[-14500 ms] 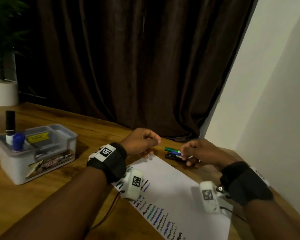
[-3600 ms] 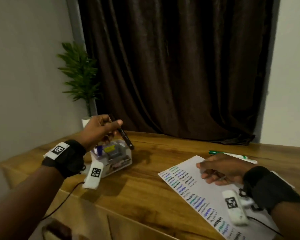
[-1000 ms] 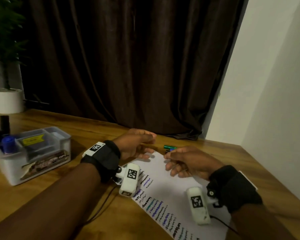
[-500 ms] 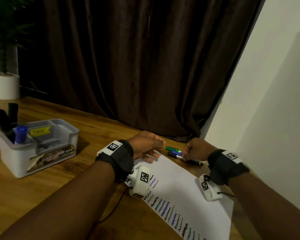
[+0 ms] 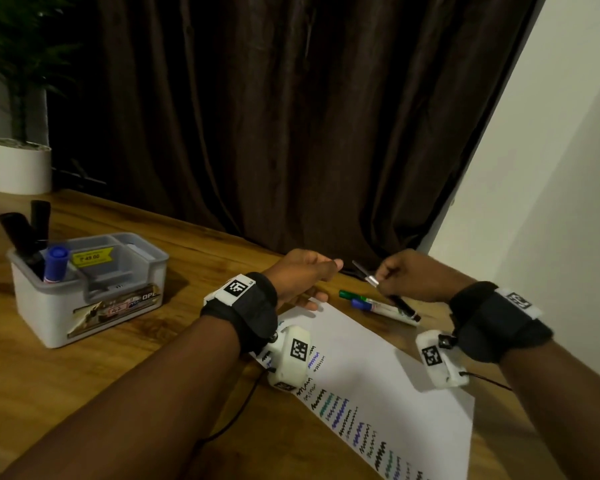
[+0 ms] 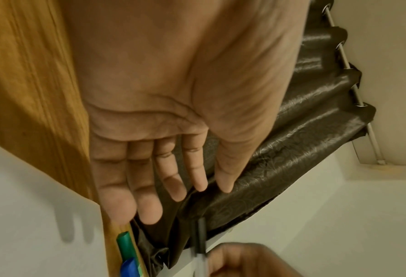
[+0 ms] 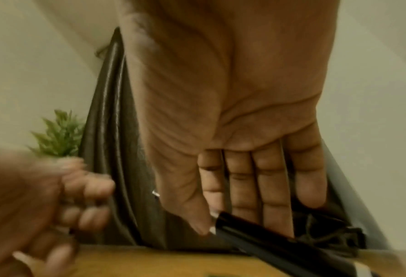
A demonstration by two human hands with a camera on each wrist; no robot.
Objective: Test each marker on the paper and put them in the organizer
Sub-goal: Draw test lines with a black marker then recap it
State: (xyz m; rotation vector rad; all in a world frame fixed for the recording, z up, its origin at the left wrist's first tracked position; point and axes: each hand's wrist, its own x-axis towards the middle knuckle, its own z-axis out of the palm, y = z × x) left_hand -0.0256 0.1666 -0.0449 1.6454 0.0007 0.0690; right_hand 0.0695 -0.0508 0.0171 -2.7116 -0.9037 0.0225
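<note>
My right hand point(image 5: 383, 287) pinches a black marker point(image 5: 392, 299) and holds it tilted above the table, its dark cap end pointing up and left. In the right wrist view the thumb and fingers point(image 7: 239, 196) close round the black marker point(image 7: 256, 236). My left hand point(image 5: 321, 271) hovers just left of that cap end, fingers point(image 6: 173, 187) straight and holding nothing. A green marker point(image 5: 352, 295) and a blue marker point(image 5: 361, 304) lie on the wood beyond the far edge of the white paper point(image 5: 388, 375), which carries rows of test scribbles. The grey organizer point(image 5: 118, 306) stands at the left.
The organizer's left compartment holds two black markers point(image 5: 25, 233) and a blue-capped one point(image 5: 56, 263). A white plant pot point(image 5: 18, 166) stands at the table's far left corner. A dark curtain point(image 5: 291, 116) and a white wall close off the back and right.
My right hand has lifted off the markers on the table with the black marker in its fingers. The left hand has risen a little towards it.
</note>
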